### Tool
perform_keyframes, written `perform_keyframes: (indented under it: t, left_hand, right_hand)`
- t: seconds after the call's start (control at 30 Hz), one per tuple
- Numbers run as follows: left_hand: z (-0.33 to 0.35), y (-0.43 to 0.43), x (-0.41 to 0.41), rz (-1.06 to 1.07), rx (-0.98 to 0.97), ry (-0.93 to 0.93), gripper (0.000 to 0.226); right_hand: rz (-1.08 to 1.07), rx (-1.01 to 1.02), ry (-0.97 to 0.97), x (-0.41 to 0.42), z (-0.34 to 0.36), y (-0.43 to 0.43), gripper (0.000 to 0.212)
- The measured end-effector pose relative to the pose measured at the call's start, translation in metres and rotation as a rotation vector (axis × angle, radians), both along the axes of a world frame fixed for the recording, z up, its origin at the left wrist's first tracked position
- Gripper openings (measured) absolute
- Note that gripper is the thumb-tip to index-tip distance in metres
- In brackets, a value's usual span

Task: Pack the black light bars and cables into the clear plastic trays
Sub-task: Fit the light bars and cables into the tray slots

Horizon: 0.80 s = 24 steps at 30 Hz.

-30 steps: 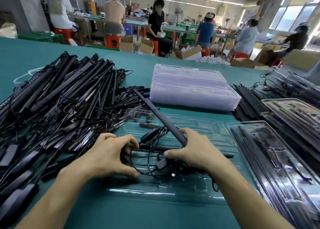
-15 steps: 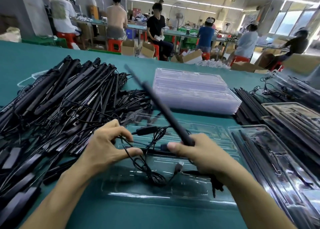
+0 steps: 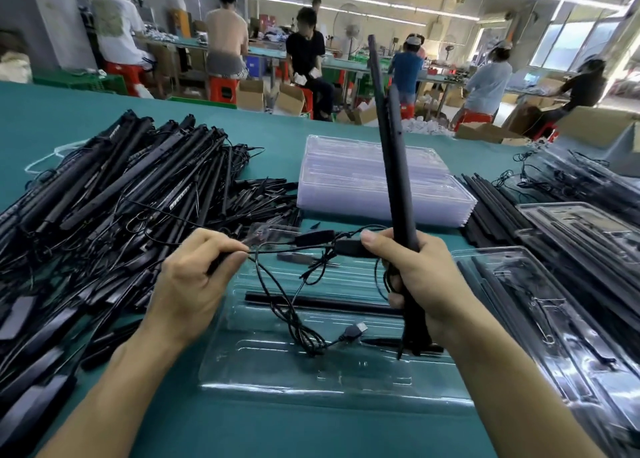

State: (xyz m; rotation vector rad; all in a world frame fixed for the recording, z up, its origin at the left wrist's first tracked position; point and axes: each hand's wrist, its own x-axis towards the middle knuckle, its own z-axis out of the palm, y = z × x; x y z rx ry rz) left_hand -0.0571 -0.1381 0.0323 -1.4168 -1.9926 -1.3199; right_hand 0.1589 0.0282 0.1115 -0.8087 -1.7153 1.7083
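Head view: right hand [image 3: 427, 284] fist-grips black light bar [image 3: 394, 167] low on its length, bar standing near upright, most of it above the fingers. Left hand [image 3: 187, 284] pinches the cable [image 3: 277, 295] at thumb and forefinger tips. Cable runs taut between both hands, its slack looping down onto clear tray [image 3: 263, 378] beneath; USB plug [image 3: 353, 331] lies in the tray.
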Motion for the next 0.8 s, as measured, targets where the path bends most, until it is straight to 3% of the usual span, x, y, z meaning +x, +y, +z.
perform_keyframes:
  t: [0.2,0.4,0.47,0.57,0.7,0.8]
  left_hand:
    - [0.003,-0.002,-0.005,0.229,0.118,-0.067,0.022]
    - [0.005,-0.005,-0.010,0.341,0.284,-0.504,0.039]
    - [0.006,-0.005,-0.012,0.342,0.354,-0.619,0.051]
    - [0.007,-0.006,-0.015,0.316,0.446,-0.744,0.058]
    - [0.001,-0.003,-0.020,0.305,0.510,-0.776,0.047]
    - [-0.003,-0.003,-0.024,0.301,0.484,-0.740,0.037]
  right_hand:
    - [-0.029,-0.079,0.055,0.014,0.005,0.013,0.025]
    - [-0.009,-0.124,0.316,0.036,0.015,0.024,0.016]
    - [-0.001,-0.139,0.423,0.045,0.023,0.030,0.025]
    - [-0.058,-0.077,0.511,0.056,0.036,0.036,0.019]
    - [-0.173,0.015,0.578,0.061,0.042,0.035,0.007]
    - [-0.177,-0.025,0.539,0.056,0.036,0.031,0.010]
